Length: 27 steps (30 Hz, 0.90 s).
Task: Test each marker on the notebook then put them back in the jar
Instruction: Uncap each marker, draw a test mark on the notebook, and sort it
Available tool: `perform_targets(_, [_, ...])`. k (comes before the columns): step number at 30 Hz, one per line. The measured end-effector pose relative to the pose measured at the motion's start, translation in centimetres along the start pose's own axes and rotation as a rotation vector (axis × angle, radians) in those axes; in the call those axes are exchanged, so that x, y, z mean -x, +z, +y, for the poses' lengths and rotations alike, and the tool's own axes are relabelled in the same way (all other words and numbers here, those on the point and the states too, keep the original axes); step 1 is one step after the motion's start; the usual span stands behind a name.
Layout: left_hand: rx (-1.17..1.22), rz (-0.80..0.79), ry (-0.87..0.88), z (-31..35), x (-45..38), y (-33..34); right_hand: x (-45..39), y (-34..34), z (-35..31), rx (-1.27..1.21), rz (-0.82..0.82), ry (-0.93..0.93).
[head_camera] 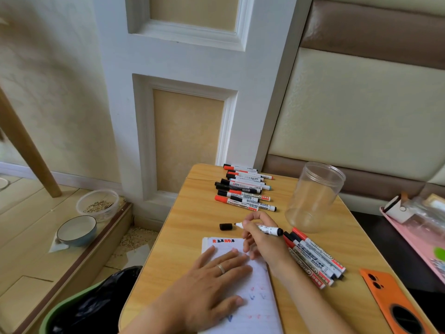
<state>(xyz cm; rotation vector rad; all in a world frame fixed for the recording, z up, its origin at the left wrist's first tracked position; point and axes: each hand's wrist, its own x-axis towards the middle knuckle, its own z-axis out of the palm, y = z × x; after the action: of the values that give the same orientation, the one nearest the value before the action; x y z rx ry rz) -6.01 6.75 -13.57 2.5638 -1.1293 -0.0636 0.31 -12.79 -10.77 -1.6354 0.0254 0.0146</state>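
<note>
Marker [265,229], uncapped, sits pinched in your right hand [261,239]; your left hand [212,283] lies flat on the notebook [252,300], its cap [225,226] just beyond your fingertips.

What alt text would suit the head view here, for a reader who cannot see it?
A person's right hand holds an uncapped marker above a notebook pressed flat by the left hand; its black cap lies on the wooden table. More markers lie in two groups beside an empty clear jar.
</note>
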Motion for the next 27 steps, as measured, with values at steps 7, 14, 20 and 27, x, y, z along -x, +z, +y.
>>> perform_targets(7, [-0.013,-0.006,0.008,0.1,0.1,0.0,-0.2,0.1,1.1,0.133,0.068,-0.06])
perform_targets(14, [0.013,0.041,0.046,-0.8,-0.5,-0.9,0.3,0.6,2.0,0.251,0.175,-0.102])
perform_targets(20, [-0.039,0.042,0.059,-0.6,-0.5,-0.7,0.3,0.5,2.0,0.248,0.206,-0.111])
perform_targets(27, [-0.05,0.052,0.055,-0.8,-0.5,-0.3,0.6,0.4,1.7,0.231,0.167,-0.155])
